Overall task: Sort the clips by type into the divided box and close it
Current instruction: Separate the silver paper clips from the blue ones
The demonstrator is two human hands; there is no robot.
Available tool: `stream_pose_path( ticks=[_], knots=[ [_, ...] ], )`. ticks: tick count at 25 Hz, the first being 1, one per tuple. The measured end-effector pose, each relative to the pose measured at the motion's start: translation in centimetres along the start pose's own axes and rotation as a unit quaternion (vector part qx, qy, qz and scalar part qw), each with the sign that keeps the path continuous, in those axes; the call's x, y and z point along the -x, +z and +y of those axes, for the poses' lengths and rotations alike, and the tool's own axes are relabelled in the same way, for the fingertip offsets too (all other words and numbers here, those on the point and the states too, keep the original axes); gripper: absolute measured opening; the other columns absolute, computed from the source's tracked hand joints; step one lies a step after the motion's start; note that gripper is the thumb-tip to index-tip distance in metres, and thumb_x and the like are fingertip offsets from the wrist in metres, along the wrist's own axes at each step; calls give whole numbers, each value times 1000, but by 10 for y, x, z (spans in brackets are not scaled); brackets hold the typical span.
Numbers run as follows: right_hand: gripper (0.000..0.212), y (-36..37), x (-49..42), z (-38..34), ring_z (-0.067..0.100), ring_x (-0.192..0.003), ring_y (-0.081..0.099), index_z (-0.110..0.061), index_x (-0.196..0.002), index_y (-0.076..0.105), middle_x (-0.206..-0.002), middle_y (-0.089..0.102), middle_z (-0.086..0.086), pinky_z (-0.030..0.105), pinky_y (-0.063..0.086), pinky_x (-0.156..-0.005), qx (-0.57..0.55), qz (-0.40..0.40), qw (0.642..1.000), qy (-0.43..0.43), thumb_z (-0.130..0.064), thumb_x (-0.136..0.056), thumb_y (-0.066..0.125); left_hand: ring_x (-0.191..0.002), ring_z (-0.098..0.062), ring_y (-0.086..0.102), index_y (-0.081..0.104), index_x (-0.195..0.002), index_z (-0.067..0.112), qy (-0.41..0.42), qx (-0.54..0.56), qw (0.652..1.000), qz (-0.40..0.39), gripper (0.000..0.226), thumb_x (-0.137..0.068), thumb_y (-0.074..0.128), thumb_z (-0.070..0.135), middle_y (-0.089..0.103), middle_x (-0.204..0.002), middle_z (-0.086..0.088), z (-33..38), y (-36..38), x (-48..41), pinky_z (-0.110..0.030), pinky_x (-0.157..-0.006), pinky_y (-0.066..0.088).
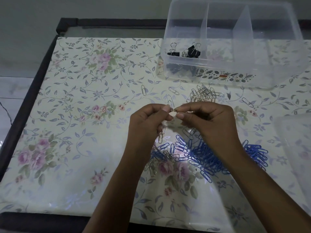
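The clear box [235,78] is open, with black clips [190,51] in its left part; blue clips [207,158] and silver clips [205,94] lie loose before it. The left hand [151,118] and right hand [207,120] both pinch one shiny clip [172,110]. I think it needs pulling free from others, then dropping in an empty part.

1 head-worn view (close), forward and down

A clear plastic divided box [269,71] stands open, partly filled

Black binder clips [191,51] sit in its left compartment. Silver wire paper clips [206,95] lie heaped just before it, one pinched between left hand [148,118] and right hand [207,118]; blue coated paper clips [207,158] sprawl nearer, some silver mixed in. The translucent plastic lid [296,140] lies at right.
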State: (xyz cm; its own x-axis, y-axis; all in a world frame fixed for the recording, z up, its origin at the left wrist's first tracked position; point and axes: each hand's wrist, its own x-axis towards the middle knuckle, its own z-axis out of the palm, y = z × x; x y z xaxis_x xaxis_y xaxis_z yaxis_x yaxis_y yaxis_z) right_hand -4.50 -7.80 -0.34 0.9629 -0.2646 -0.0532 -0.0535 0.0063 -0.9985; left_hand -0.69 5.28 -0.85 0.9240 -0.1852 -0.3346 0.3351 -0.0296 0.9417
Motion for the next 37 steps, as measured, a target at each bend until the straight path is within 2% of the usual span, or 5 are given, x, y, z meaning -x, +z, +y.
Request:
stream_pose_path(
  ticks=[18,23,28,31,37],
  knots=[
    [23,0,-2,0,2,-48,56,-11,-77,58,-60,66,-8,14,46,-52,-51,11,999,1,10,-84,54,-39,-2,42,63,-55,16,54,-37,994,-87,18,-70,53,21,56,-52,4,-1,1,1,-13,-42,33],
    [25,0,-2,0,0,-50,56,-13,-76,58,-58,64,-9,12,46,-52,-39,15,999,-6,11,-84,55,-41,-2,40,57,-59,8,110,-77,990,-31,27,-80,55,25,49,-44,10,-5,3,1,-12,-46,32],
    [26,0,-2,-1,-1,-50,57,-15,-75,59,-59,66,-13,12,46,-53,-26,28,999,-13,10,-83,56,-48,-31,39,60,-64,15,166,-136,976,-43,28,-75,60,40,56,-54,-10,-8,0,-1,-30,-46,31],
    [24,-1,-2,1,1,-51,55,-16,-75,62,-64,68,-12,14,46,-54,-19,35,999,-30,8,-82,60,-42,-4,42,56,-66,19,135,-132,980,-59,22,-86,58,27,54,-51,7,-7,1,-1,-16,-46,33],
    [22,1,-1,4,4,-52,56,-17,-74,66,-64,67,-12,16,47,-54,15,23,999,-41,4,-78,65,-36,-3,35,49,-64,16,79,-69,994,-12,31,-94,45,10,48,-43,9,-8,4,-3,-25,-47,29]
  ],
)
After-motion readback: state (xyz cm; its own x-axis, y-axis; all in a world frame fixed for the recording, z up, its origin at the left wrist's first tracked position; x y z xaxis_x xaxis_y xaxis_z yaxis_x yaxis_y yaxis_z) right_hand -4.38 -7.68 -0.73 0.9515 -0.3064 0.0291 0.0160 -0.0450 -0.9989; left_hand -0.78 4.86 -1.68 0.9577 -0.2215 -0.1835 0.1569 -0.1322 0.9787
